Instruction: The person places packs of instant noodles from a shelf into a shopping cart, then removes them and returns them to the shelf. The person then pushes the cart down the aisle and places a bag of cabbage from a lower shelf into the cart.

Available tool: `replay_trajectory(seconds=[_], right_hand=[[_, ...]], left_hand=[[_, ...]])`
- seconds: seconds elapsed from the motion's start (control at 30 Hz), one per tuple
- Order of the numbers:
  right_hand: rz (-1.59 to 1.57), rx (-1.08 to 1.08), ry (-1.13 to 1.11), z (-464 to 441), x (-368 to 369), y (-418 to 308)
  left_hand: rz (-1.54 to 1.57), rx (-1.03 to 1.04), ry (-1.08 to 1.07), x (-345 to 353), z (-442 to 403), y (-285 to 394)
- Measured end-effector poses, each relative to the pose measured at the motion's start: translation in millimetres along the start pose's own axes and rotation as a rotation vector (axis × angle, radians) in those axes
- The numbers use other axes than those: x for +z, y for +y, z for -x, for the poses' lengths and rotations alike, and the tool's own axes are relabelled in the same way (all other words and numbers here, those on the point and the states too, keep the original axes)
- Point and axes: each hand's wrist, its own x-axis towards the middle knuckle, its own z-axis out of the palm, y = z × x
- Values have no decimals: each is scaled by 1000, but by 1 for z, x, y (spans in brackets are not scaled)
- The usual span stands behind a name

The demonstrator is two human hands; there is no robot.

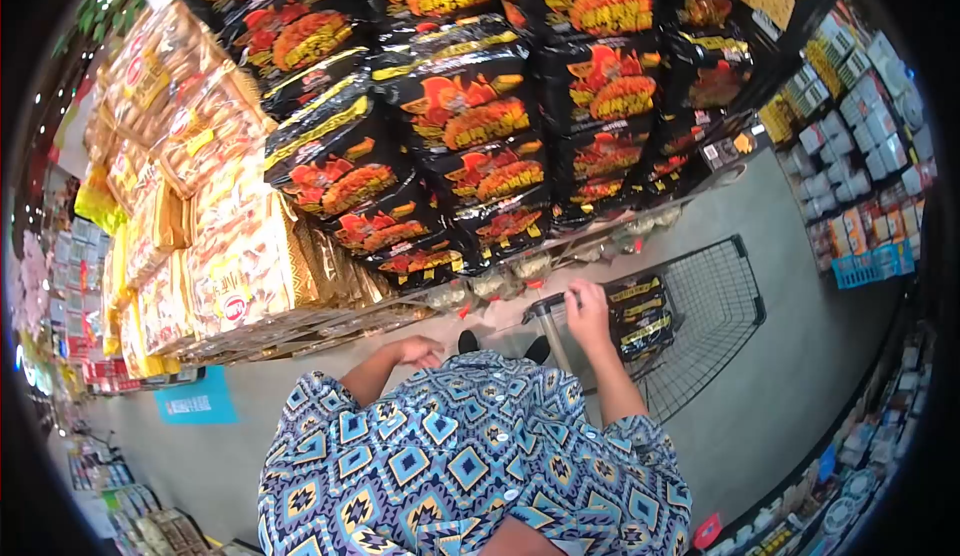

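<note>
My left hand [418,349] hangs in front of my body, below the stacked packs. Its fingers are loosely apart and nothing shows in them. My right hand [588,308] is at the near end of a wire shopping cart [722,311], with its fingers curled at the handle side; the exact contact is partly hidden. Inside the cart lies a black multipack of instant noodles [640,318] with yellow stripes. Matching black noodle packs [470,106], printed with red and orange pictures, rise in columns before me.
Gold and clear packs [235,256] are piled at the left of the display. A shelf edge [300,328] runs below the stacks. More stocked shelves [855,136] stand at the right, across the grey floor [790,376]. A blue sign [197,396] is at the lower left.
</note>
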Motion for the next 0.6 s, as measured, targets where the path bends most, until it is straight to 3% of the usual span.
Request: replay_trajectory(seconds=[0.07, 0.17, 0.33, 0.5, 0.6], right_hand=[[21, 16, -62, 7, 12, -10], [110, -26, -143, 15, 22, -21], [235, -50, -163, 22, 24, -24], [297, -36, -146, 24, 25, -23], [266, -16, -175, 21, 24, -30]], left_hand=[[209, 62, -229, -1, -15, -20], [270, 156, -329, 5, 27, 4], [290, 105, -372, -10, 21, -1], [74, 212, -359, -11, 10, -7], [171, 283, -373, -14, 3, -6]])
